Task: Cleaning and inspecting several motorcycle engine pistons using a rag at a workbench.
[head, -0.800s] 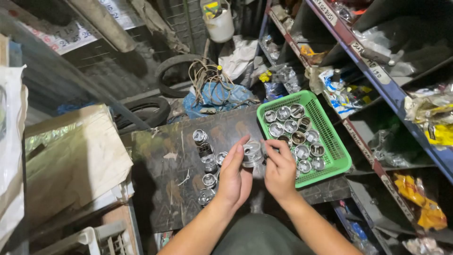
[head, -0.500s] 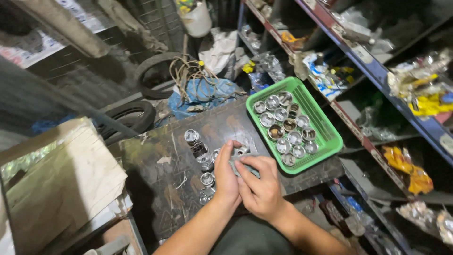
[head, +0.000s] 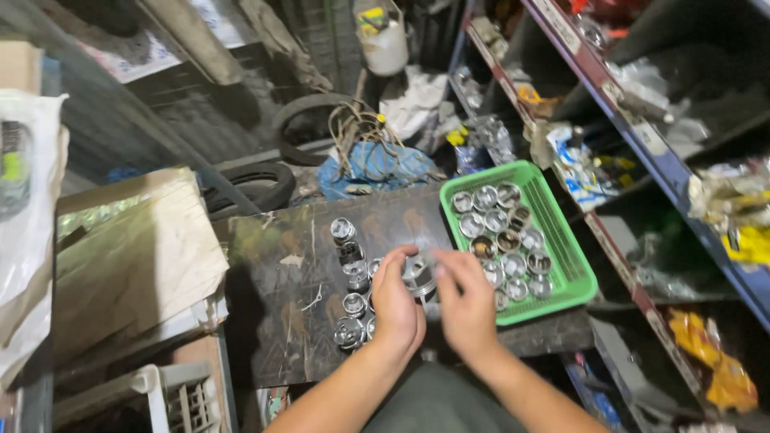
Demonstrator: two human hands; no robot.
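One metal piston (head: 417, 275) is gripped between both hands, left (head: 397, 309) and right (head: 468, 305), beside one green basket (head: 579, 269).

2 tyres (head: 261, 183), blue bag (head: 373, 167), white jug (head: 383, 44), possibly cardboard sheets (head: 132, 248)

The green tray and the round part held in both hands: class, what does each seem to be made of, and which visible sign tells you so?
Green tray: probably moulded plastic, given its even bright colour and fine lattice walls.
Round part, held between the left hand and the right hand: apparently bare metal, perhaps aluminium; it is silvery grey with dull glints, like the similar parts in the tray.
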